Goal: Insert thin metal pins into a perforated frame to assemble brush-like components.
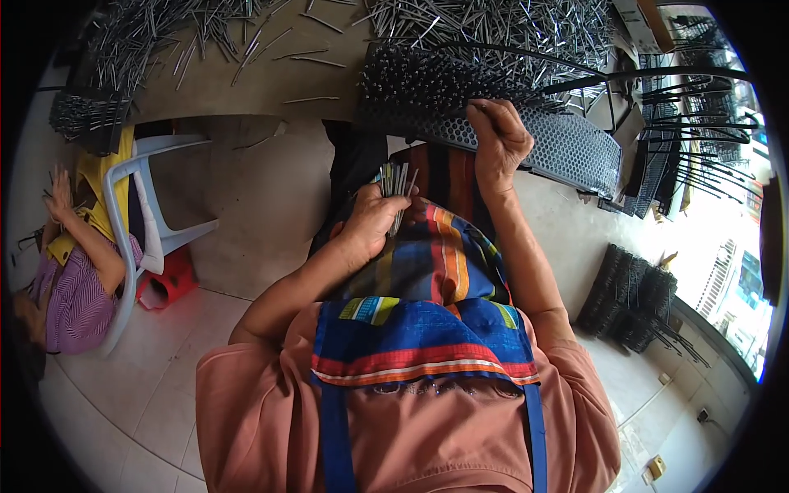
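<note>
My left hand (371, 222) is closed around a bundle of thin grey metal rods (399, 179), held upright over my striped apron. Ahead and to the right lies a long perforated metal plate (567, 148) with rows of round holes. Its left part is packed with upright rods (419, 82), while holes show bare along the right and front. My right hand (501, 141) is raised over the plate's front edge, thumb and fingers pinched together. Whatever is between those fingertips is too small to make out.
A heap of loose rods (493, 25) covers the table behind the plate, and more lie scattered at the left. Another person (78, 287) sits at far left by a pale plastic chair (123, 246). Dark wire-handled racks (690, 140) stand at right; black bundles (625, 296) sit on the floor.
</note>
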Demonstrator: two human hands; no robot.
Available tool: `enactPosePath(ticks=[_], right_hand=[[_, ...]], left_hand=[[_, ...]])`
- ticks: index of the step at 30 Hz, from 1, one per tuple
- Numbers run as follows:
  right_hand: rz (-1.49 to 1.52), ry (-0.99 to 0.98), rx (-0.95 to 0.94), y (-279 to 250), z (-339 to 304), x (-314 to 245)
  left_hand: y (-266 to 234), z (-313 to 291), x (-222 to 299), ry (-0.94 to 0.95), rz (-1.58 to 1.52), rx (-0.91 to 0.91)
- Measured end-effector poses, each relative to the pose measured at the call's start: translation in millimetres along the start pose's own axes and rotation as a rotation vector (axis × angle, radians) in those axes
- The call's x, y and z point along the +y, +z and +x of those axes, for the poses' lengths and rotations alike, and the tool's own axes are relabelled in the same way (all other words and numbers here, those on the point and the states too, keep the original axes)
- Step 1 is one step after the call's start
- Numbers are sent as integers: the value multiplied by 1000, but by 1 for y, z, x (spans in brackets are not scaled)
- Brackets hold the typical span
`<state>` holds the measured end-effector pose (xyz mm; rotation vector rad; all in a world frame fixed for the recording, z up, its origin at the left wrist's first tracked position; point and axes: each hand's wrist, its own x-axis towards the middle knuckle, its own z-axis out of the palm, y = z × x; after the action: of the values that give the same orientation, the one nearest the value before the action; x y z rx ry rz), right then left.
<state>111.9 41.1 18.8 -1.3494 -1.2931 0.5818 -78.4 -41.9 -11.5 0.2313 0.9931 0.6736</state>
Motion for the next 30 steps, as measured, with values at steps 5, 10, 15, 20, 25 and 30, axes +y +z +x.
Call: enactPosePath(ticks=[5, 10, 15, 20, 25, 30], right_hand=[[43, 38, 40, 2, -2, 0], [-13, 12, -65, 3, -4, -11], [-154, 0, -57, 7, -11, 1], [-301, 28, -89, 9, -14, -4], [-379, -106, -122, 9, -6, -4], [-294, -99, -102, 7, -1, -13]], left_hand=[[10, 2, 15, 29, 62, 30], [20, 11, 18, 74, 8, 26], [24, 16, 14, 108, 6, 37], [26, 15, 16, 139, -20, 38], [25, 18, 17, 125, -42, 31], [26, 18, 21, 61, -103, 36]])
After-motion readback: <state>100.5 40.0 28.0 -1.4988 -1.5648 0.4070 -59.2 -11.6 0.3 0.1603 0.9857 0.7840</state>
